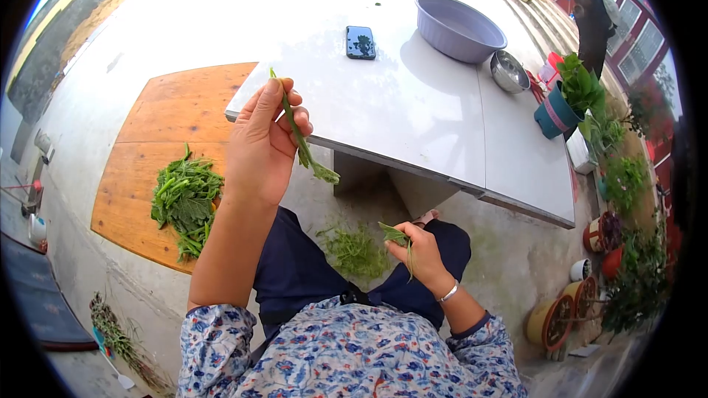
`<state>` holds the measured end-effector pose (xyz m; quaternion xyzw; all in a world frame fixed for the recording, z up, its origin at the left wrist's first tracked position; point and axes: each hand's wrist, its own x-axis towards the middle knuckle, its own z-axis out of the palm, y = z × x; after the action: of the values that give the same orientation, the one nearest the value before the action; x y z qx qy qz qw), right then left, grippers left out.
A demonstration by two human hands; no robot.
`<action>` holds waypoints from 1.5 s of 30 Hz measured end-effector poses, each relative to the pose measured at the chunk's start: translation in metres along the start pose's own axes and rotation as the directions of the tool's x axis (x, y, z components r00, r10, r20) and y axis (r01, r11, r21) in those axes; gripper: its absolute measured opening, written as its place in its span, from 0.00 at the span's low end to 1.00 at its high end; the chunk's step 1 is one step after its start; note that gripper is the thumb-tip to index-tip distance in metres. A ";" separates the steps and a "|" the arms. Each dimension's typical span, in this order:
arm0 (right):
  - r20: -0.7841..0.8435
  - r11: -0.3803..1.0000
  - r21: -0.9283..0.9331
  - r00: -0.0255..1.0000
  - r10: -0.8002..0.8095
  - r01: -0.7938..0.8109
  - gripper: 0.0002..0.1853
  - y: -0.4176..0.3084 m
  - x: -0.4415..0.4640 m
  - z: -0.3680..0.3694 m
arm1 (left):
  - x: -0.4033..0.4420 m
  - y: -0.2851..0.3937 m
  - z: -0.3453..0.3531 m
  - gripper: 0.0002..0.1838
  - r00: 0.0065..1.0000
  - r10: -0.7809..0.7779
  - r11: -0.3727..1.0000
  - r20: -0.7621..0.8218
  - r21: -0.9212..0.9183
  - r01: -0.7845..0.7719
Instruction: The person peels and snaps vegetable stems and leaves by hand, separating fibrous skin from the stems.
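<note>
My left hand point(267, 125) is raised near the white table's corner, its thumb and fingers closed on a green stem point(298, 133) that hangs down to the right with a leafy lower end. Lower and to the right, over my lap, my right hand point(422, 250) pinches a green leaf point(395, 234) with thin strands trailing below it. A pile of green leaves and stems point(186, 205) lies on the wooden board point(140, 147) at the left. Peeled green strands point(354, 250) are scattered on the ground between my knees.
On the white table point(413, 133) are a black phone point(361, 43), a large grey-purple basin point(459, 29) and a metal bowl point(509, 72). A potted plant point(554, 115) stands at its right edge. More pots point(550, 323) line the right side. Cut plants point(122, 335) lie at lower left.
</note>
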<state>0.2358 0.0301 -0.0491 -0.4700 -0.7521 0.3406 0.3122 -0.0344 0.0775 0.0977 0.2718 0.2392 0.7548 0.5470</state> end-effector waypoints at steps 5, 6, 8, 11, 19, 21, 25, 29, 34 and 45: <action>-0.063 0.944 0.306 0.986 0.152 -0.126 0.09 0.009 0.010 -0.003 | -0.017 -0.018 0.003 0.16 0.967 -0.222 0.975 0.125 0.030 0.220; -0.018 0.800 0.571 0.971 0.237 -0.185 0.11 0.010 0.014 -0.006 | -0.022 -0.021 0.004 0.16 0.957 -0.262 0.965 0.122 0.034 0.260; 0.070 0.651 0.726 0.965 0.252 -0.223 0.12 -0.016 0.026 -0.022 | -0.033 -0.024 0.010 0.16 0.934 -0.334 0.943 0.126 0.044 0.331; 0.245 0.180 0.938 0.936 0.251 -0.294 0.12 -0.061 0.044 -0.034 | -0.045 -0.029 0.013 0.16 0.908 -0.392 0.920 0.147 0.088 0.382; 0.232 0.414 0.879 0.971 0.067 -0.238 0.12 -0.121 0.068 -0.047 | -0.060 -0.034 0.013 0.09 0.922 -0.340 0.913 0.185 0.300 0.277; 0.257 0.431 0.867 0.965 0.047 -0.252 0.11 -0.123 0.071 -0.047 | -0.059 -0.034 0.009 0.08 0.923 -0.327 0.916 0.203 0.307 0.257; 0.290 0.405 0.868 0.956 0.051 -0.285 0.10 -0.123 0.073 -0.045 | -0.060 -0.034 0.008 0.07 0.914 -0.331 0.920 0.234 0.295 0.257; 0.263 0.348 0.899 0.963 0.058 -0.266 0.09 -0.117 0.075 -0.044 | -0.061 -0.040 0.008 0.07 0.892 -0.374 0.913 0.256 0.271 0.305; 0.169 0.436 0.881 0.983 0.074 -0.185 0.09 -0.122 0.077 -0.050 | -0.061 -0.044 0.007 0.07 0.868 -0.434 0.899 0.243 0.175 0.401; 0.068 0.750 0.657 0.997 0.046 -0.079 0.07 -0.118 0.080 -0.053 | -0.061 -0.044 0.011 0.08 0.800 -0.559 0.829 0.220 0.148 0.539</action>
<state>0.1904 0.0772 0.0887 -0.3466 -0.5750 0.6049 0.4281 0.0191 0.0322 0.0683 0.3066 0.2647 0.5129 0.7569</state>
